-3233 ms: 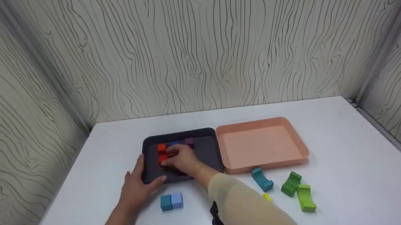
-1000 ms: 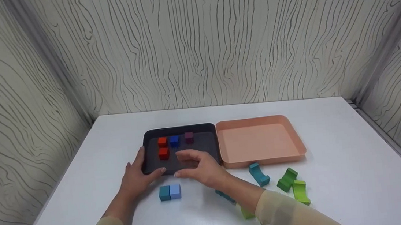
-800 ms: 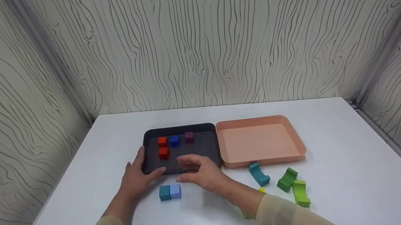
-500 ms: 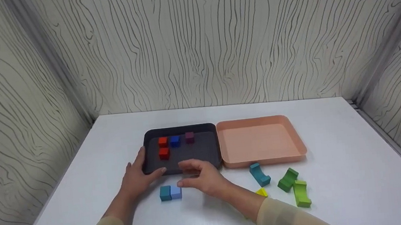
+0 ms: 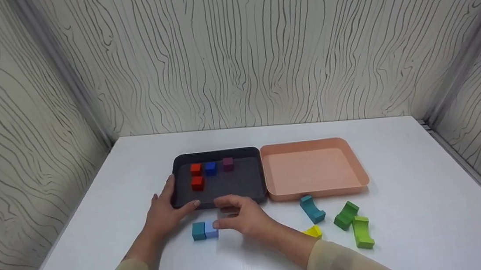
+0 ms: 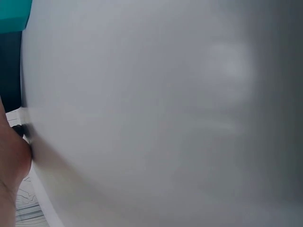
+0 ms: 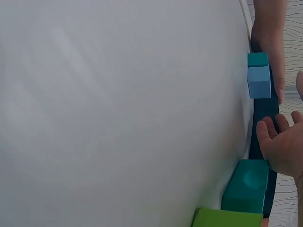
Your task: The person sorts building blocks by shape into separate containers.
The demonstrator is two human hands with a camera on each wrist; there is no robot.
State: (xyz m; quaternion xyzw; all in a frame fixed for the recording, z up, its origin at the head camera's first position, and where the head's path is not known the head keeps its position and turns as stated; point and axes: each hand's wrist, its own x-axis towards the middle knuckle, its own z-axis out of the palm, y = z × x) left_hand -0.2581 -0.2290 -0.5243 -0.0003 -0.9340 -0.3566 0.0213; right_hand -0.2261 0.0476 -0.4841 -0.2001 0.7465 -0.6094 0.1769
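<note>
My left hand (image 5: 163, 214) rests against the front-left corner of a black tray (image 5: 245, 187), fingers along its side and thumb at the front rim. Two red cubes (image 5: 197, 183), a blue cube (image 5: 210, 168) and a purple cube (image 5: 228, 164) sit inside. On the table before the tray, a teal cube (image 5: 198, 231) and a light blue cube (image 5: 210, 230) stand side by side. My right hand (image 5: 250, 218) hovers with thumb and fingers apart, its thumb overlapping the light blue cube's edge in the head view; whether it touches is unclear. The right wrist view shows a gap between them.
A salmon-pink tray (image 5: 317, 194) adjoins the black one. Right of my right forearm lie a teal arch block (image 5: 312, 209), a dark green block (image 5: 346, 216), a light green arch block (image 5: 363, 232) and a partly covered yellow block (image 5: 314, 232). Patterned walls (image 5: 234, 65) surround the white table.
My right hand pulled back from the red cubes in the black tray, now lower and nearer the light blue cube. The front red cube stays in the tray. My left hand keeps its place.
</note>
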